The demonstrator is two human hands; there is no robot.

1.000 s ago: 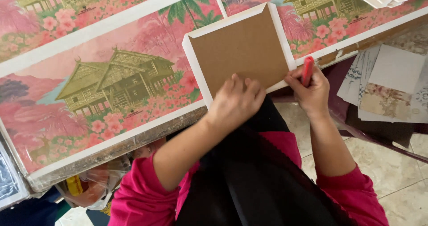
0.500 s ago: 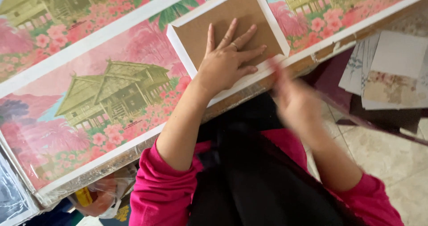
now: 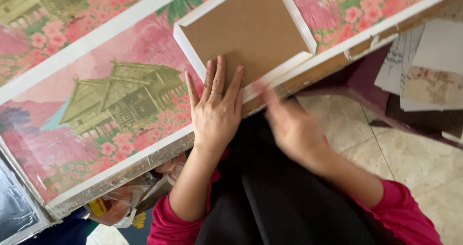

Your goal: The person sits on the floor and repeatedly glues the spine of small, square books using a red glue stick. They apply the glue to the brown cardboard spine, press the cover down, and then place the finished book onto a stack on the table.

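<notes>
A left hand [image 3: 215,113] lies flat, fingers [image 3: 219,77] spread wide, on a brown board [image 3: 248,30] at upper centre of the patterned worktop [image 3: 72,95]; the right hand [image 3: 289,129], at centre, is blurred, its fingers' state impossible to tell.

floral house-print table cover [image 3: 96,105], stacked papers [image 3: 429,66], tiled floor [image 3: 415,163]

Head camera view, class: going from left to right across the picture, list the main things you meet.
Printed house on the pink table covering → left hand flat on the brown board → blurred right hand → loose paper sheets at the far right.
</notes>
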